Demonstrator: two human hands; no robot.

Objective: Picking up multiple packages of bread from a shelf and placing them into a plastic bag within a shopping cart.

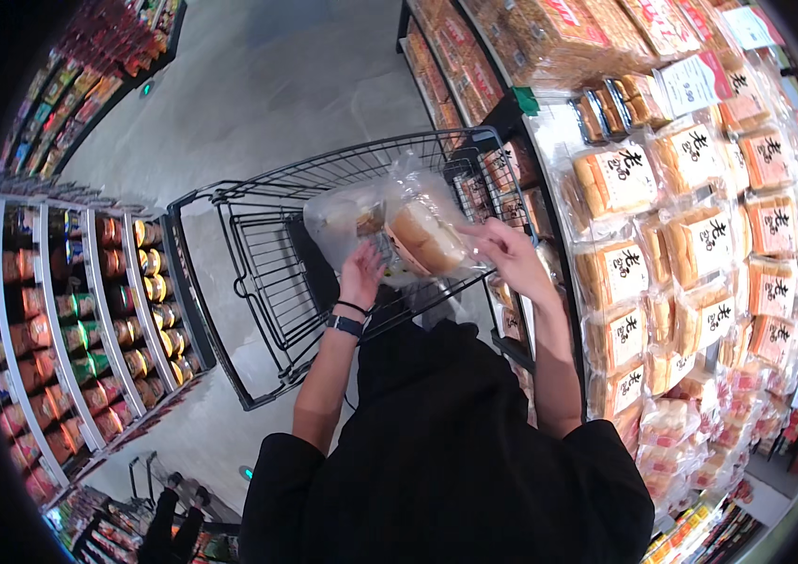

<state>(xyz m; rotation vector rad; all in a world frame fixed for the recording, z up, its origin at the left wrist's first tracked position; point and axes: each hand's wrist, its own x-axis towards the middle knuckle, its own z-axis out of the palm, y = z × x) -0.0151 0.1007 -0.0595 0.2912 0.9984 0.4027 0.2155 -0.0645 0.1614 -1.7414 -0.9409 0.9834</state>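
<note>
A packaged loaf of bread in clear plastic is over the basket of a black wire shopping cart. My right hand is at the loaf's right side, its fingertips against or very near the wrapping; whether they grip the plastic I cannot tell. My left hand, with a watch and a dark band on the wrist, is just left of the loaf, palm up, fingers apart and holding nothing. Behind it, a translucent plastic bag with indistinct contents lies in the basket, partly hidden by the loaf.
A display of many bagged loaves stands close on the right, with price signs. Shelves of packaged goods line the left. Grey floor stretches beyond the cart. Another person's legs show at lower left.
</note>
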